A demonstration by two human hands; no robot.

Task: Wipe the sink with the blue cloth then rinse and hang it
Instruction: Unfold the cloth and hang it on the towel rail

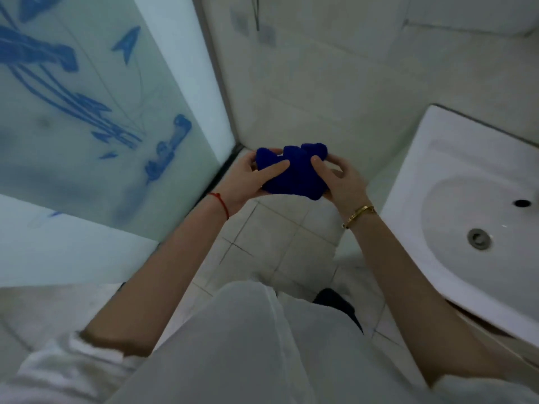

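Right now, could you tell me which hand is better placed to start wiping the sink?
Right hand: it grips the blue cloth on the side nearest the sink.

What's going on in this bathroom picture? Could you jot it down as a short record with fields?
place: bathroom with tiled floor
blue cloth: bunched, held in the air over the floor, left of the sink
left hand: grips the cloth's left side
right hand: grips its right side
sink: white, at right, drain open, nothing in the basin
wall at left: frosted panel with blue drawings
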